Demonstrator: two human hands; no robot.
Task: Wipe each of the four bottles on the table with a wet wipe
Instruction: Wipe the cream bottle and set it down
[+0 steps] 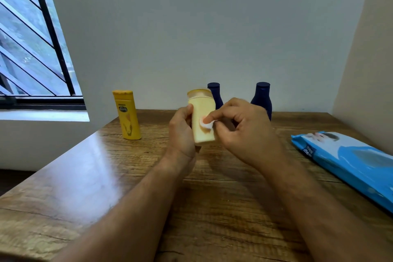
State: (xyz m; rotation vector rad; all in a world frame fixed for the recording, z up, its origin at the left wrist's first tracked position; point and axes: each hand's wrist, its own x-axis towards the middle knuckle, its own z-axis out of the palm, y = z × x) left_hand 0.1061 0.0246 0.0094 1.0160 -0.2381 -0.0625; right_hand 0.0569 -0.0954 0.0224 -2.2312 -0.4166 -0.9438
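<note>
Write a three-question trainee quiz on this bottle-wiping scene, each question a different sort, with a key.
1. True or false: the left hand grips the pale yellow bottle.
2. The right hand presses what against that bottle? A) sponge B) wet wipe C) brush
3. Fill in: the blue wipes pack lies on the table to the person's ____.

Key: 1 true; 2 B; 3 right. The yellow bottle and two dark blue bottles stand behind.

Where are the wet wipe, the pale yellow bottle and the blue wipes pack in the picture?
wet wipe (208,123): head view, on the white wad under the right fingertip.
pale yellow bottle (202,108): head view, on its upper front face.
blue wipes pack (348,159): head view, on its top face.
</note>
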